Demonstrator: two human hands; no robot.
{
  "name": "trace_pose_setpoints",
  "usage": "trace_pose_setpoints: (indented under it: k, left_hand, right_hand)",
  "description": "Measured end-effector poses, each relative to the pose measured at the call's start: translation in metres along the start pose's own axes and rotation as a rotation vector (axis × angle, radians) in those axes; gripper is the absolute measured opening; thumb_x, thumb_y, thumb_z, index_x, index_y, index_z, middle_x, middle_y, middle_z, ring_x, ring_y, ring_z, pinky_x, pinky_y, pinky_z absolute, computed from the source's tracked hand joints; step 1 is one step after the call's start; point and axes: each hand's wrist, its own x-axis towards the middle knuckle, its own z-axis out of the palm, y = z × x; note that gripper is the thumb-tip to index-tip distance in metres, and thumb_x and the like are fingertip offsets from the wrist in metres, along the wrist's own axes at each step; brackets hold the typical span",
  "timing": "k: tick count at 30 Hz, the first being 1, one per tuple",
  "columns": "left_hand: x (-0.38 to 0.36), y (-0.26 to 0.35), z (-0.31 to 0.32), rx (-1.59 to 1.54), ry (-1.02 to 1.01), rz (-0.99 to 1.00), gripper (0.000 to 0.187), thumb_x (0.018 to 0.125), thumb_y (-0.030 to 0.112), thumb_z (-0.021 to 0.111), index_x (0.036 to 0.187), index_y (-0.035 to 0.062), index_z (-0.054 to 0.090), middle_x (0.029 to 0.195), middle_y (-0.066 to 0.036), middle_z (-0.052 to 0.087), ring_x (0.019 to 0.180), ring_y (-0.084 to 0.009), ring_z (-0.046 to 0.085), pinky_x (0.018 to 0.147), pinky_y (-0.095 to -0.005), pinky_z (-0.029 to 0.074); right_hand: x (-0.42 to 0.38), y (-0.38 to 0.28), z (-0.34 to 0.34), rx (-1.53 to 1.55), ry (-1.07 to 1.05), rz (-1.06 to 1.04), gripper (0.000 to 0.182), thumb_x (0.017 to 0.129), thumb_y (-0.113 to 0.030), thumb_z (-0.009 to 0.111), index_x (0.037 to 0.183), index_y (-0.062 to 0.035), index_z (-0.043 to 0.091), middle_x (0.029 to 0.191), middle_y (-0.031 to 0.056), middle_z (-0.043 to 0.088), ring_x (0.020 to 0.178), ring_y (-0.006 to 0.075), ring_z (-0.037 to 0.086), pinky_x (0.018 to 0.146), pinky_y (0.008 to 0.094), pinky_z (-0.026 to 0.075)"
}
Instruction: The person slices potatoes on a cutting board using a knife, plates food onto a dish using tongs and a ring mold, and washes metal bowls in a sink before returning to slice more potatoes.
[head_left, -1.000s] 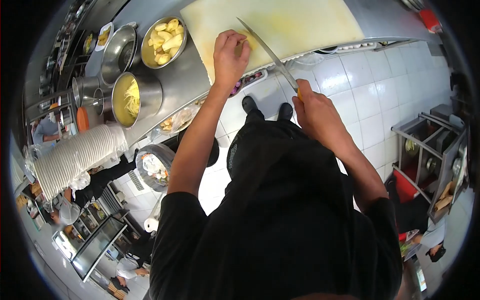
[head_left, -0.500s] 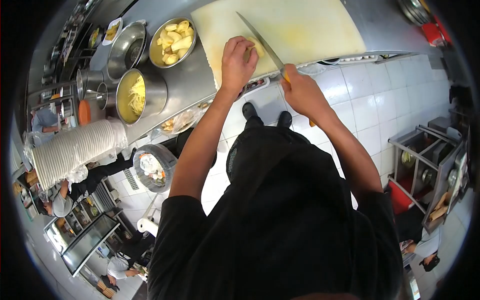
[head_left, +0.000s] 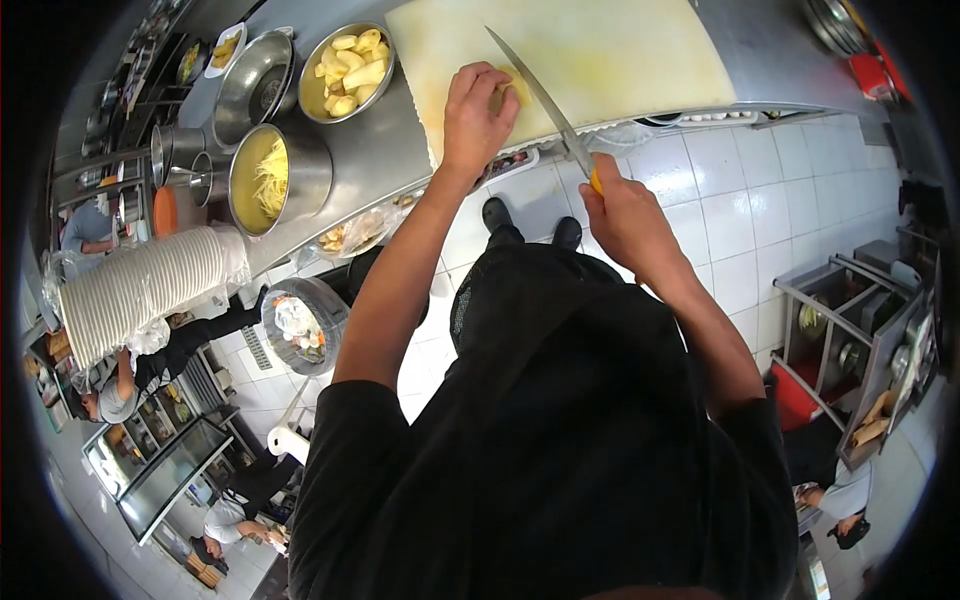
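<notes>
A long knife [head_left: 545, 100] with an orange handle is in my right hand [head_left: 630, 218], whose fingers wrap round the handle near the board's front edge. The blade points up and left over the white cutting board [head_left: 640, 50]. On the board, the bent fingers of my left hand [head_left: 478, 120] hold a pale yellow piece of potato [head_left: 519, 88], partly hidden by them. The blade lies just right of this piece. Left of the board, a metal bowl [head_left: 309, 98] holds several peeled potatoes [head_left: 350, 70]. Thin yellow strips [head_left: 271, 180] lie in a steel pot [head_left: 312, 180].
An empty-looking steel bowl [head_left: 240, 110] and a wrapped stack of white plates [head_left: 150, 290] stand on the counter's left. Below is a lined waste bin [head_left: 335, 345]. A metal rack [head_left: 825, 340] stands right. Other people work at the far left and lower right.
My right hand has drawn the knife down and to the right, towards my body. My left hand stays on the potato piece. The view has shifted slightly.
</notes>
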Motion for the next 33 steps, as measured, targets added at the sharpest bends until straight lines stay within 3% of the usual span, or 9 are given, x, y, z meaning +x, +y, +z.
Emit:
trace_pose_setpoints:
  k: [5,8,11,20,23,33]
  left_hand:
    - [0.0,-0.001,0.0,0.003,0.004,-0.004,0.013,0.072,0.003,0.065,0.084,-0.0005,0.062,0.093,-0.011,0.056,0.084,-0.0266,0.056,0.073,-0.0344,0.048]
    - [-0.001,-0.001,0.0,0.021,0.001,0.0,0.013,0.072,0.003,0.065,0.084,-0.0004,0.062,0.093,-0.011,0.056,0.085,-0.0276,0.056,0.075,-0.035,0.048]
    - [-0.001,-0.001,0.0,0.022,-0.001,-0.008,0.013,0.072,0.003,0.064,0.084,-0.0005,0.062,0.092,-0.012,0.056,0.085,-0.0278,0.055,0.075,-0.0351,0.047]
    - [0.001,0.001,0.0,-0.011,0.017,0.008,0.012,0.072,0.001,0.064,0.084,-0.0009,0.061,0.091,-0.011,0.055,0.081,-0.0261,0.056,0.07,-0.0341,0.048]
    - [-0.001,0.001,-0.001,-0.027,0.022,0.012,0.012,0.072,0.001,0.064,0.084,-0.001,0.061,0.091,-0.011,0.055,0.08,-0.0255,0.056,0.07,-0.0338,0.048]
    - [-0.001,-0.006,-0.001,0.053,0.019,0.083,0.015,0.074,0.001,0.065,0.088,-0.0023,0.061,0.095,-0.011,0.056,0.077,-0.0211,0.06,0.069,-0.0294,0.051]
  right_hand:
    - [0.002,-0.004,-0.001,-0.029,-0.023,0.017,0.027,0.09,-0.015,0.049,0.109,0.0015,0.039,0.074,0.0291,0.058,0.075,0.0478,0.056,0.067,0.0527,0.043]
    - [0.01,-0.012,-0.001,-0.057,-0.037,0.013,0.019,0.088,-0.011,0.048,0.098,0.0034,0.041,0.074,0.0292,0.059,0.077,0.0471,0.057,0.071,0.0537,0.043]
    - [0.034,-0.005,0.012,-0.062,-0.023,-0.017,0.018,0.088,-0.012,0.047,0.095,0.0041,0.042,0.075,0.0297,0.059,0.078,0.047,0.057,0.071,0.054,0.043]
    - [0.044,0.002,0.013,-0.003,-0.049,0.013,0.025,0.088,-0.015,0.05,0.103,0.0022,0.04,0.076,0.0284,0.059,0.076,0.0469,0.057,0.068,0.0537,0.043]
    - [0.029,-0.002,0.008,0.0,0.048,-0.022,0.02,0.088,-0.015,0.049,0.098,0.0017,0.042,0.072,0.03,0.058,0.075,0.0488,0.056,0.069,0.0562,0.042]
    - [0.014,-0.006,0.001,0.009,-0.008,0.013,0.022,0.089,-0.015,0.049,0.102,0.0008,0.04,0.072,0.0301,0.058,0.075,0.049,0.056,0.069,0.0564,0.042]
